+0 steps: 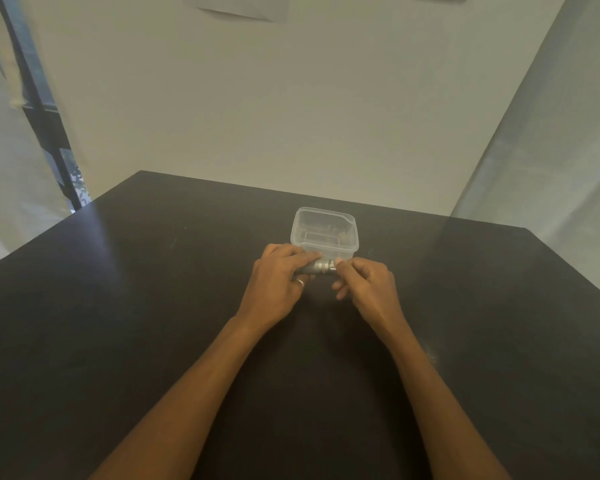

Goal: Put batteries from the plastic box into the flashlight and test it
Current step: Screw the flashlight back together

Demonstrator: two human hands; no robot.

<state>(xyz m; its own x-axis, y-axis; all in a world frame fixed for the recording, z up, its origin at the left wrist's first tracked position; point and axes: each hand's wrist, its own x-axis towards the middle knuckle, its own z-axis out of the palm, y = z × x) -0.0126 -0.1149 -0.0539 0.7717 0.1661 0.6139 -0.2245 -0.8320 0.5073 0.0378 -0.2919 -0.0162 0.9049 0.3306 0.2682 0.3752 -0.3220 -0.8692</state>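
Observation:
A small grey metal flashlight [318, 267] lies sideways between my hands, just in front of the clear plastic box [324, 230]. My left hand [278, 282], with a ring on one finger, is closed around the flashlight's left part and hides most of the body. My right hand [364, 284] pinches the flashlight's right end with thumb and fingertips. The box stands open-topped on the dark table [153, 306]; dim shapes lie on its floor, too blurred to name.
A pale wall rises behind the table's far edge. A grey panel stands along the right side, and a window frame with a curtain lies at the left. The table's left and right edges run diagonally.

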